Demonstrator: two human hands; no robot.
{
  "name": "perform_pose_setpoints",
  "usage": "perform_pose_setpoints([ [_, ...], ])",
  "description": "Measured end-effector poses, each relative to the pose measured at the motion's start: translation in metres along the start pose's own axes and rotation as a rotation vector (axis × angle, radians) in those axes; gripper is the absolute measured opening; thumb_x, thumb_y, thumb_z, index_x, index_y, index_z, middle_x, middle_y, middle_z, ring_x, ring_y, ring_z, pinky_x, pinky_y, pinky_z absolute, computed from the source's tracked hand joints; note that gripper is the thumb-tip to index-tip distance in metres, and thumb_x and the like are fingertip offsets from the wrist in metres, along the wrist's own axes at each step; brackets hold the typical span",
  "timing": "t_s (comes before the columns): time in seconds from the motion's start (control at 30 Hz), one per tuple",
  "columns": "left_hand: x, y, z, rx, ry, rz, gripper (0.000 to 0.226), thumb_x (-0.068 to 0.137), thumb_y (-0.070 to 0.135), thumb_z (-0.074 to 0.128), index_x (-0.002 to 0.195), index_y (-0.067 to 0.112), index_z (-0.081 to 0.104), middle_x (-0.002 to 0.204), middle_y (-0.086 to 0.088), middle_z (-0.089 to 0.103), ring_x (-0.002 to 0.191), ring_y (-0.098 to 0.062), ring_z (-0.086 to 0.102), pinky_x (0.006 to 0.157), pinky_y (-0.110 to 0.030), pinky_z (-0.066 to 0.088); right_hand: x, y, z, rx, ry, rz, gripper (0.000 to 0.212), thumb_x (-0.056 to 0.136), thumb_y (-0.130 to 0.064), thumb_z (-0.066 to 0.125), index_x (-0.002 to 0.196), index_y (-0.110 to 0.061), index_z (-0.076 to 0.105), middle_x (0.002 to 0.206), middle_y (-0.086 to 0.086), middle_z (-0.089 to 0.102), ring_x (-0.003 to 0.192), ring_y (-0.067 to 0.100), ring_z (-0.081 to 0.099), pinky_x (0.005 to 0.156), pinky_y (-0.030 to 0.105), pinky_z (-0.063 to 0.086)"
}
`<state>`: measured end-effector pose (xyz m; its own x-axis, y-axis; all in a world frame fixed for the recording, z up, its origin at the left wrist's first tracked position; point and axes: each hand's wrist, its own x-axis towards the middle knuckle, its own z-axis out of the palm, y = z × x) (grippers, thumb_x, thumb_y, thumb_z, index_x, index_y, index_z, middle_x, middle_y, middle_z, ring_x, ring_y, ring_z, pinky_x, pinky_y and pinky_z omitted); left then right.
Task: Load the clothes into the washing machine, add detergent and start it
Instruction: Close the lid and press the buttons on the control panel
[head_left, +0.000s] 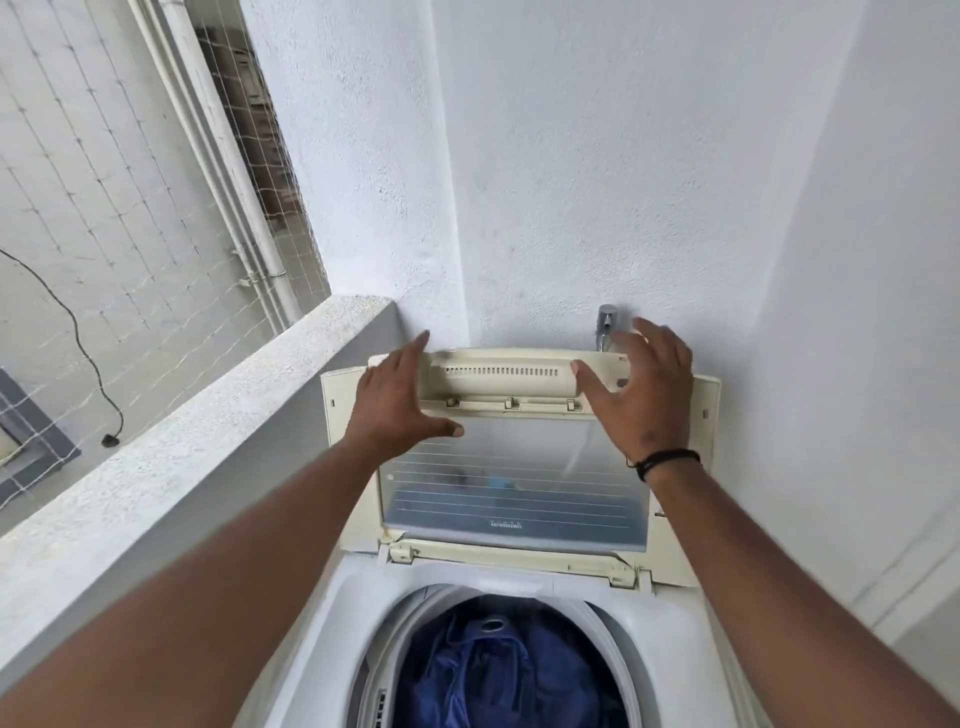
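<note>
A white top-loading washing machine stands below me with its drum open. Blue clothes lie inside the drum. The cream folding lid is raised upright against the back wall, its clear panel facing me. My left hand reaches to the lid's upper left corner, fingers straight, thumb across the panel. My right hand is at the lid's upper right corner with fingers spread; its thumb lies on the lid's top section. Whether either hand presses the lid I cannot tell. A black band circles my right wrist.
A chrome tap juts from the white wall just behind the lid, close to my right fingers. A rough concrete parapet runs along the left, with netting and a hanging black cable beyond it. A side wall closes the right.
</note>
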<state>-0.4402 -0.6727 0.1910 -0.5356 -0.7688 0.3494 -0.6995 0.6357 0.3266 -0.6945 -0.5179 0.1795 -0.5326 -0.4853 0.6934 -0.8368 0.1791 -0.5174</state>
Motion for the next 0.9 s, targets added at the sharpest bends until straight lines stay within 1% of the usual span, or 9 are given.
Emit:
perform_pose_setpoints([
  [0.07,0.002,-0.001,0.0,0.007,-0.065,-0.003,0.13,0.057,0.066,0.085,0.158,0.03,0.011,0.156,-0.002,0.036,0.143,-0.026,0.035,0.114,-0.049,0.032,0.004,0.004,0.002,-0.083,-0.191,0.018,0.073,0.079,-0.066,0.062,0.134,-0.019,0.053,0.146,0.01,0.049,0.138,0.035,0.038,0.112,0.051,0.034],
  [0.17,0.001,-0.001,0.001,0.003,-0.06,-0.009,0.125,0.059,0.067,0.083,0.157,0.031,0.014,0.158,0.0,0.033,0.143,-0.025,0.034,0.111,-0.051,0.035,-0.004,0.006,0.005,-0.219,-0.374,0.015,0.086,0.076,-0.072,0.057,0.145,-0.025,0.039,0.149,0.006,0.044,0.142,0.031,0.031,0.114,0.055,0.025],
  [0.3,-0.01,-0.003,-0.001,0.038,-0.006,0.008,0.119,0.061,0.07,0.08,0.156,0.031,0.019,0.157,0.002,0.033,0.141,-0.024,0.035,0.108,-0.05,0.037,-0.015,0.0,-0.001,-0.362,-0.319,-0.07,0.081,0.073,-0.067,0.064,0.14,-0.026,0.047,0.135,0.006,0.05,0.133,0.031,0.038,0.113,0.06,0.023],
  [0.43,-0.035,-0.004,-0.005,0.056,0.078,0.043,0.111,0.066,0.068,0.076,0.155,0.032,0.022,0.155,0.005,0.034,0.141,-0.022,0.035,0.111,-0.05,0.034,-0.02,-0.01,-0.017,-0.459,-0.263,-0.156,0.075,0.072,-0.065,0.066,0.135,-0.026,0.054,0.123,0.008,0.055,0.117,0.034,0.049,0.113,0.06,0.023],
  [0.53,-0.055,0.0,-0.011,0.103,0.149,0.067,0.101,0.069,0.063,0.076,0.153,0.031,0.029,0.151,0.003,0.038,0.139,-0.023,0.035,0.112,-0.048,0.031,-0.026,-0.025,-0.031,-0.488,-0.233,-0.15,0.069,0.067,-0.065,0.069,0.124,-0.027,0.061,0.112,0.009,0.056,0.105,0.036,0.05,0.111,0.057,0.027],
  [0.67,-0.081,0.006,-0.025,0.165,0.225,0.119,0.083,0.068,0.064,0.073,0.14,0.034,0.047,0.133,-0.002,0.049,0.126,-0.029,0.04,0.109,-0.045,0.031,-0.039,-0.047,-0.062,-0.471,-0.34,-0.096,0.068,0.062,-0.063,0.072,0.12,-0.03,0.061,0.107,0.009,0.053,0.1,0.034,0.048,0.1,0.046,0.036],
  [0.77,-0.096,0.011,-0.042,0.137,0.109,0.194,0.076,0.068,0.063,0.073,0.136,0.033,0.052,0.128,-0.001,0.053,0.121,-0.029,0.045,0.104,-0.045,0.033,-0.063,-0.065,-0.09,-0.404,-0.508,-0.004,0.069,0.062,-0.061,0.076,0.122,-0.032,0.057,0.112,0.007,0.052,0.104,0.032,0.047,0.094,0.041,0.041],
  [0.83,-0.115,0.016,-0.048,0.149,-0.034,0.286,0.072,0.07,0.06,0.075,0.134,0.033,0.053,0.126,0.001,0.057,0.117,-0.026,0.051,0.1,-0.043,0.035,-0.088,-0.075,-0.107,-0.44,-0.603,0.025,0.066,0.063,-0.062,0.075,0.12,-0.037,0.054,0.114,0.002,0.051,0.108,0.028,0.046,0.089,0.041,0.044],
  [0.9,-0.142,0.018,-0.052,0.183,-0.11,0.357,0.063,0.071,0.05,0.073,0.128,0.034,0.053,0.121,0.007,0.059,0.112,-0.022,0.054,0.094,-0.04,0.037,-0.115,-0.087,-0.121,-0.473,-0.683,0.018,0.058,0.068,-0.057,0.074,0.118,-0.04,0.052,0.114,-0.002,0.049,0.11,0.025,0.044,0.087,0.043,0.044],
])
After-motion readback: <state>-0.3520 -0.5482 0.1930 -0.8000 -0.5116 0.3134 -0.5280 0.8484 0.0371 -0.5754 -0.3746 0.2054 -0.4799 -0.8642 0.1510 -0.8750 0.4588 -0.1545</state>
